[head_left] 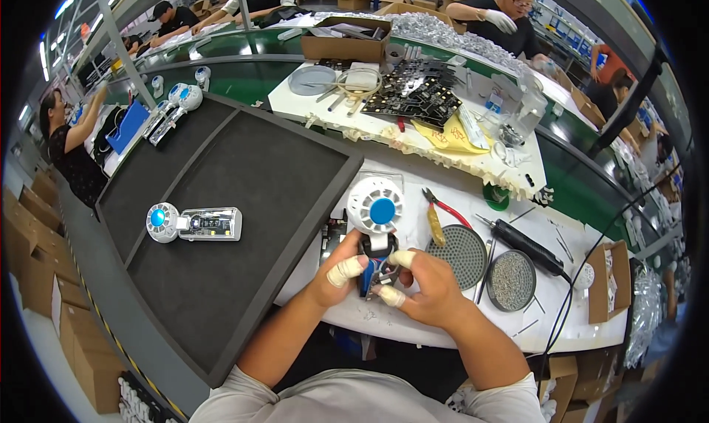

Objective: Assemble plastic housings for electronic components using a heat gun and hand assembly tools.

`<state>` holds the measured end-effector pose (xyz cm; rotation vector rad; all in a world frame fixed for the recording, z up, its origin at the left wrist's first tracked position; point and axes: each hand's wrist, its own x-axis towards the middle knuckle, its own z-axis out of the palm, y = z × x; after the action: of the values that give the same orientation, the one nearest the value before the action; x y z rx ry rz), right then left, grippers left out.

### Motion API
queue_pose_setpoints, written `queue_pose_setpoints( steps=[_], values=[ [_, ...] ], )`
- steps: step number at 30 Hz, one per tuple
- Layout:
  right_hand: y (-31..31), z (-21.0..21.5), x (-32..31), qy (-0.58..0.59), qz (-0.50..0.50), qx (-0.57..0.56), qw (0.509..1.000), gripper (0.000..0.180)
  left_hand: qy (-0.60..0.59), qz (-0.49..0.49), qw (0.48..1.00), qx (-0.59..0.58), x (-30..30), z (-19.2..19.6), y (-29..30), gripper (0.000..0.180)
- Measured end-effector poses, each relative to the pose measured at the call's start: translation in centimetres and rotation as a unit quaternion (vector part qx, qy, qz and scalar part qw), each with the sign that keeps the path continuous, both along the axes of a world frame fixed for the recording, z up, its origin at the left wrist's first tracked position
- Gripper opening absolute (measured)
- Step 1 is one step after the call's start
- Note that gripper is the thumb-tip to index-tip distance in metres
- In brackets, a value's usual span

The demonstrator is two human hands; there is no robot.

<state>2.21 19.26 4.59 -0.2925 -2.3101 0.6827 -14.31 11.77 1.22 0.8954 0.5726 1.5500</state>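
A white device with a round, vented head and a blue disc (pixel 375 206) stands upright in front of me, its handle pointing toward my body. My left hand (pixel 334 277) grips the handle from the left, with a pale wrap on its thumb. Around the handle's lower end, my right hand (pixel 430 284) closes its wrapped thumb and finger. Small dark and blue parts show between the hands; what exactly the right fingertips pinch is partly hidden. A similar device (pixel 211 224), its handle open over a circuit board, lies on the black tray (pixel 244 290) to the left.
Right of my hands lie red-handled cutters (pixel 452 210), a grey perforated round mat (pixel 464 257), a dish of small screws (pixel 511 281) and a black corded screwdriver (pixel 533 250). Circuit boards (pixel 413 87) are heaped on the raised shelf. Co-workers sit beyond the green conveyor (pixel 244 72).
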Motion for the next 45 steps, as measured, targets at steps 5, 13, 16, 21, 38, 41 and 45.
queue_pose_setpoints(
  steps=[5,13,16,21,38,41,45],
  values=[
    [0.9,0.3,-0.2,0.043,0.015,0.006,0.999,0.043,0.024,-0.012,1.0,0.002,0.3,0.7,0.4,0.077],
    [0.4,0.6,1.0,-0.047,0.006,-0.01,0.999,0.035,0.161,0.017,0.985,0.052,0.4,-0.3,-0.4,0.079],
    [0.5,0.3,0.8,-0.031,0.026,-0.034,0.999,0.031,0.175,0.023,0.983,0.051,0.4,-0.8,-0.7,0.076],
    [0.2,0.3,1.1,0.006,0.046,-0.096,0.994,0.027,0.151,0.041,0.987,0.032,0.6,-0.9,-1.0,0.066],
    [0.2,1.3,0.7,-0.096,0.04,-0.312,0.944,0.048,0.209,0.031,0.975,0.064,-0.1,-0.6,-0.5,0.052],
    [0.1,-0.1,0.3,-0.006,0.057,-0.403,0.913,0.046,0.241,0.03,0.968,0.055,0.4,-0.6,-0.1,0.053],
    [0.2,-0.9,0.1,-0.008,0.034,-0.415,0.909,0.042,0.207,0.022,0.977,0.039,0.4,-0.4,-0.1,0.055]
  ],
)
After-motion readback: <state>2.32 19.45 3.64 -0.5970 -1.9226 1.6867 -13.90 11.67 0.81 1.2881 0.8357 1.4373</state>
